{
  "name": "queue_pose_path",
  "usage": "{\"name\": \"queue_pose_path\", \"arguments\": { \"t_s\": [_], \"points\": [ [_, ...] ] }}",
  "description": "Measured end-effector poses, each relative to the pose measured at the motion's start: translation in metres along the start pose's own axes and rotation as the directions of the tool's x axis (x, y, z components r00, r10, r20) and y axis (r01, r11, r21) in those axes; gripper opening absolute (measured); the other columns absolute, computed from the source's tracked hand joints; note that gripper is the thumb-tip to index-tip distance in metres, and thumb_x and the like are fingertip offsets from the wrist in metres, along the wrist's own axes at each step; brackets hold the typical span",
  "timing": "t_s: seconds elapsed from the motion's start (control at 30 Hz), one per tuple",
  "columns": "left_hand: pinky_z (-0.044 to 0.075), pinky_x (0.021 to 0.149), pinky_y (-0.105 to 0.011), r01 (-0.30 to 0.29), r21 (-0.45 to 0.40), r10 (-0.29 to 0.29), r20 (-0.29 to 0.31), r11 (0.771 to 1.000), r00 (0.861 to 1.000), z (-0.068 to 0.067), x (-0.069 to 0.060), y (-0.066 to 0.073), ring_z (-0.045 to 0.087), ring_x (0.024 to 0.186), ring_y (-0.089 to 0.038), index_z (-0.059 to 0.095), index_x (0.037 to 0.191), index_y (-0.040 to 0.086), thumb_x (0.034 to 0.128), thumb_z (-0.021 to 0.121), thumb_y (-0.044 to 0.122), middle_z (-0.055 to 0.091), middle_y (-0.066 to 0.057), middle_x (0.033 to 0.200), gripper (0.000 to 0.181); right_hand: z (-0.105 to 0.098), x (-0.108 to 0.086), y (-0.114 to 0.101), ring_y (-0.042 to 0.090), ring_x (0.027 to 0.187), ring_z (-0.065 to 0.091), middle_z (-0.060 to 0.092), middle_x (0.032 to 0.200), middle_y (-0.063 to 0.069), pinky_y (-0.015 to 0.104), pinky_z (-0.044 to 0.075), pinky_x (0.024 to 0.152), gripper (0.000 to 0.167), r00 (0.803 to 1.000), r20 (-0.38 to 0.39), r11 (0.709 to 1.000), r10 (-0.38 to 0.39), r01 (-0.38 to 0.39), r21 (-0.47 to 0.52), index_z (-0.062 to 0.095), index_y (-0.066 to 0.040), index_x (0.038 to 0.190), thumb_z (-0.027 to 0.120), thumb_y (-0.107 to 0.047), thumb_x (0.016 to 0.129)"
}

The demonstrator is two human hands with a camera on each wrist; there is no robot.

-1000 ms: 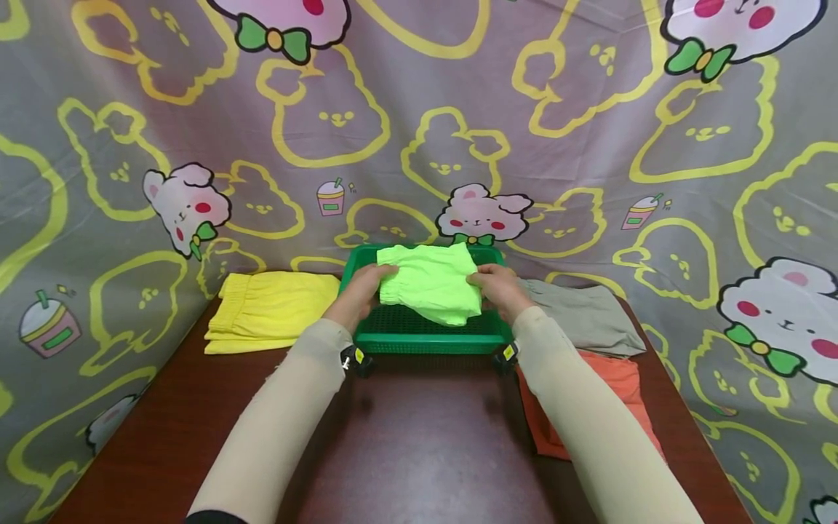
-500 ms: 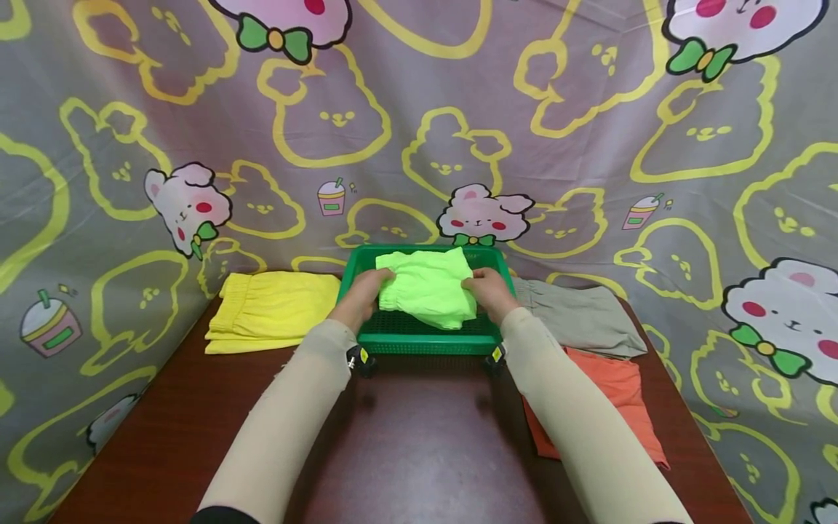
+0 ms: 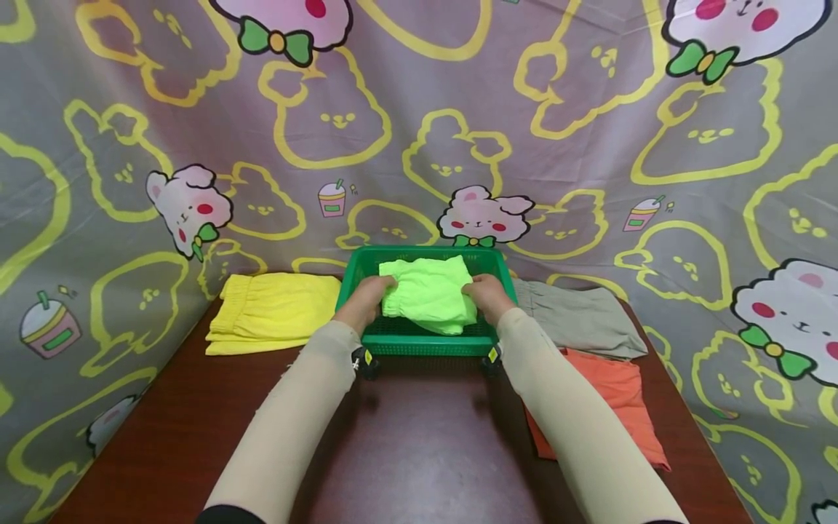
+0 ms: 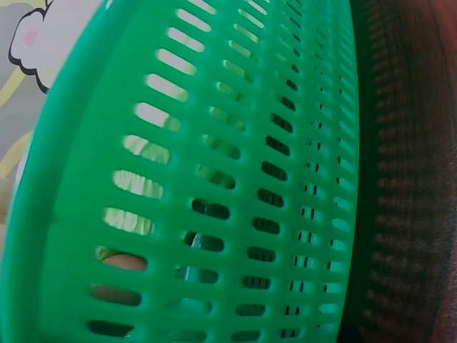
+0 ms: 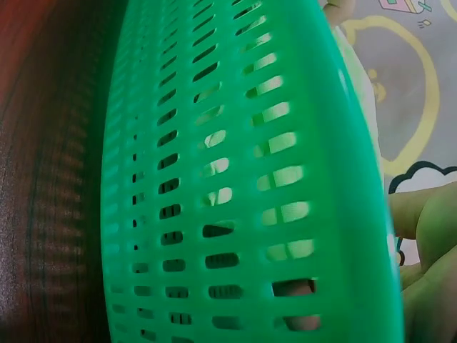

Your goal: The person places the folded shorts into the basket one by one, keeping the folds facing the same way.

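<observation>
Folded neon-green shorts (image 3: 432, 295), with a gathered elastic waistband at the left, lie between my hands inside the outline of a green plastic basket (image 3: 428, 347). My left hand (image 3: 368, 298) pinches their left edge. On the opposite edge my right hand (image 3: 487, 295) grips the cloth, thumb on top. Both wrist views are mostly filled by the basket's slotted wall (image 4: 78, 164); bits of bright cloth show through the slots. Part of my right hand (image 5: 432, 229) appears beyond the rim in the right wrist view. Whether the shorts touch the basket floor is hidden.
Folded yellow shorts or trousers (image 3: 278, 313) lie left of the basket on the dark wooden table (image 3: 419, 444). To its right are a folded grey garment (image 3: 583, 316) and an orange one (image 3: 618, 393), partly behind my right forearm. A patterned curtain (image 3: 393, 145) stands behind.
Both hands have lowered the shorts slightly toward the basket and drawn a little closer together. The basket and the other garments stay in place.
</observation>
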State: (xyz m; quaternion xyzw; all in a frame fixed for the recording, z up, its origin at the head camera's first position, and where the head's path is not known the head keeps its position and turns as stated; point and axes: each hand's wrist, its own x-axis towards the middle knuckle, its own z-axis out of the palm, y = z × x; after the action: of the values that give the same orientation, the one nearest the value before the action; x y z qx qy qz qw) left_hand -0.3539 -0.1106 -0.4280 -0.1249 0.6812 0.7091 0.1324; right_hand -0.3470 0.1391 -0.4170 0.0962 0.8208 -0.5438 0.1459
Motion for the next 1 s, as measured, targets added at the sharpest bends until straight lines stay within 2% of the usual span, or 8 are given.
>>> {"name": "queue_pose_path", "arguments": {
  "t_s": [0.2, 0.4, 0.53, 0.73, 0.83, 0.9, 0.97, 1.0],
  "points": [
    [0.051, 0.068, -0.030, 0.018, 0.027, -0.019, 0.023, 0.999, 1.000, 0.002, 0.001, -0.001, 0.055, 0.074, -0.015, 0.056, 0.106, 0.004, 0.1010, 0.054, 0.012, 0.053, -0.005, 0.098, 0.009, -0.001, -0.002, 0.003, 0.027, 0.127, 0.050, 0.031, 0.164, 0.015, 0.041, 0.049, 0.099, 0.060, 0.999, 0.034, 1.000, 0.019, -0.020, 0.024, 0.028, -0.002, 0.160, 0.049, -0.016, 0.105],
    [0.051, 0.097, -0.039, 0.003, 0.112, -0.006, 0.029, 0.994, 1.000, 0.003, 0.003, -0.004, 0.056, 0.116, -0.028, 0.042, 0.148, -0.004, 0.1015, 0.054, 0.010, 0.046, -0.018, 0.147, 0.051, -0.002, -0.002, 0.006, 0.035, 0.149, 0.031, 0.023, 0.167, 0.019, 0.051, 0.037, 0.117, 0.062, 0.999, 0.048, 1.000, 0.001, -0.002, 0.023, 0.024, 0.002, 0.160, 0.048, -0.012, 0.105],
    [0.041, 0.114, -0.048, 0.018, 0.144, -0.023, 0.033, 0.989, 0.999, 0.001, 0.000, -0.005, 0.040, 0.143, -0.038, 0.019, 0.161, -0.002, 0.1021, 0.055, 0.010, 0.026, -0.021, 0.164, 0.070, -0.001, 0.001, 0.009, 0.036, 0.152, 0.025, 0.021, 0.167, 0.020, 0.052, 0.033, 0.119, 0.063, 0.998, 0.060, 1.000, -0.005, 0.005, -0.001, 0.023, 0.003, 0.160, 0.048, -0.010, 0.104],
    [0.032, 0.121, -0.050, 0.031, 0.178, -0.036, 0.027, 0.984, 0.999, -0.001, -0.004, -0.007, 0.024, 0.153, -0.038, 0.012, 0.162, -0.001, 0.1016, 0.057, 0.012, 0.016, -0.021, 0.168, 0.076, 0.002, 0.004, 0.014, 0.036, 0.152, 0.025, 0.021, 0.167, 0.021, 0.051, 0.032, 0.120, 0.062, 0.998, 0.061, 1.000, -0.002, 0.003, -0.020, 0.024, 0.005, 0.159, 0.048, -0.009, 0.104],
    [0.033, 0.120, -0.048, 0.029, 0.207, -0.035, 0.024, 0.978, 0.999, -0.001, -0.006, -0.007, 0.026, 0.151, -0.035, 0.013, 0.162, 0.000, 0.0994, 0.056, 0.013, 0.017, -0.020, 0.168, 0.077, 0.002, 0.003, 0.015, 0.031, 0.131, 0.044, 0.031, 0.160, 0.021, 0.043, 0.043, 0.108, 0.057, 0.998, 0.062, 0.999, -0.005, 0.007, -0.034, 0.031, 0.005, 0.156, 0.047, -0.006, 0.102],
    [0.039, 0.112, -0.044, 0.024, 0.234, -0.029, 0.020, 0.972, 0.999, -0.001, -0.007, -0.006, 0.036, 0.142, -0.031, 0.017, 0.162, 0.000, 0.0972, 0.056, 0.013, 0.021, -0.018, 0.167, 0.076, 0.003, 0.003, 0.015, 0.025, 0.098, 0.047, 0.050, 0.127, 0.019, 0.036, 0.044, 0.086, 0.034, 0.998, 0.055, 0.999, -0.007, 0.009, -0.040, 0.050, 0.007, 0.131, 0.046, -0.003, 0.099],
    [0.043, 0.095, -0.038, 0.024, 0.270, -0.027, 0.006, 0.962, 1.000, -0.001, -0.007, -0.007, 0.045, 0.116, -0.027, 0.025, 0.160, 0.001, 0.0946, 0.055, 0.014, 0.030, -0.017, 0.162, 0.073, 0.002, 0.003, 0.015, 0.021, 0.078, 0.037, 0.044, 0.100, 0.010, 0.036, 0.036, 0.073, 0.006, 0.999, 0.053, 0.999, -0.008, 0.010, -0.041, 0.049, 0.001, 0.102, 0.046, 0.000, 0.097],
    [0.042, 0.086, -0.035, 0.023, 0.281, -0.024, 0.001, 0.959, 1.000, -0.001, -0.007, -0.007, 0.045, 0.104, -0.025, 0.030, 0.157, 0.001, 0.0938, 0.055, 0.013, 0.035, -0.015, 0.157, 0.069, 0.002, 0.003, 0.015, 0.019, 0.074, 0.036, 0.042, 0.093, 0.007, 0.035, 0.036, 0.071, 0.004, 0.998, 0.054, 0.999, -0.007, 0.009, -0.040, 0.048, -0.002, 0.094, 0.046, 0.001, 0.096]
  ]
}}
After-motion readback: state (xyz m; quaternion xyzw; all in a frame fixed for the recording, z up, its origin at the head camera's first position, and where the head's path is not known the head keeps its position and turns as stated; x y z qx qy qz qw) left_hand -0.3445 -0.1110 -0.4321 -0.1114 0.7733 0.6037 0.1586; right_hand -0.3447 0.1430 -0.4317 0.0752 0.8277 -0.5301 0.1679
